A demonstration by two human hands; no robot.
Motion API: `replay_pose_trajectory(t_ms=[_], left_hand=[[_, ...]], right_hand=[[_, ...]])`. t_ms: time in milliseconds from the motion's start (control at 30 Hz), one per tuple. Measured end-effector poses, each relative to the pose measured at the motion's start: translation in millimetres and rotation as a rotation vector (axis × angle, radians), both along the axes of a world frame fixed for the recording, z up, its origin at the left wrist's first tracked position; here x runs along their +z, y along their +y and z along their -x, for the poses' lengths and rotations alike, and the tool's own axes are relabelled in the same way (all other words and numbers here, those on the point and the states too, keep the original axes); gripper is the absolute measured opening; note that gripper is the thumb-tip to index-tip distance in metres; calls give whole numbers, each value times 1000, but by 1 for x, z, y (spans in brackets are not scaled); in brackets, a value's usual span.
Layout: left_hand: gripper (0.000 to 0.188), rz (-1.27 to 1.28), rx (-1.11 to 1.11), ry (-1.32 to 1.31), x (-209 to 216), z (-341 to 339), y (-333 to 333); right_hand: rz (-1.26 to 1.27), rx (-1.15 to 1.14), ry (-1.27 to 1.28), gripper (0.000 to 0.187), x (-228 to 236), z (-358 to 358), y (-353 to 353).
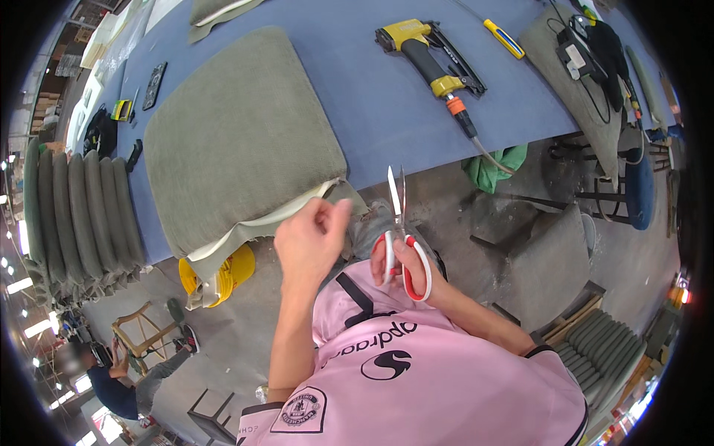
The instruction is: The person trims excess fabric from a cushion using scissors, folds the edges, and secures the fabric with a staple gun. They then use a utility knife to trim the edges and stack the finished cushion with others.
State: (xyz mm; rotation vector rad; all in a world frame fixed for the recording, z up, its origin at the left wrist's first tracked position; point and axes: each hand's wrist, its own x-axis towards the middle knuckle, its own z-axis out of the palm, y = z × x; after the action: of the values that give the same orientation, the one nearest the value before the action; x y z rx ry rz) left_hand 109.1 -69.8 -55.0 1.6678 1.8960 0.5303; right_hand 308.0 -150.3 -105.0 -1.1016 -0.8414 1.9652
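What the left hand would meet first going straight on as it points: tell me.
Going straight on, the left hand would likely meet the cushion first, near its closest right corner. Depth is unclear, so it might pass above instead.

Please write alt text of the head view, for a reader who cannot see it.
A person's right hand holds partly open red-and-white-handled scissors, while the left hand is near the edge of a grey-green upholstered seat pad on a blue table. A yellow pneumatic staple gun lies farther right.
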Motion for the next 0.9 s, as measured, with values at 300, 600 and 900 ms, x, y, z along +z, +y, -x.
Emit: replay_pose_trajectory(t_ms=[300,600,900], left_hand=[[41,15,-226,241,-15,6,4],[47,97,-287,182,-9,27,6],[47,115,-291,36,-17,34,4]], right_hand=[[572,162,310,75,11,28,-27],[563,242,482,69,11,85,-9],[324,111,319,49,-12,98,-11]])
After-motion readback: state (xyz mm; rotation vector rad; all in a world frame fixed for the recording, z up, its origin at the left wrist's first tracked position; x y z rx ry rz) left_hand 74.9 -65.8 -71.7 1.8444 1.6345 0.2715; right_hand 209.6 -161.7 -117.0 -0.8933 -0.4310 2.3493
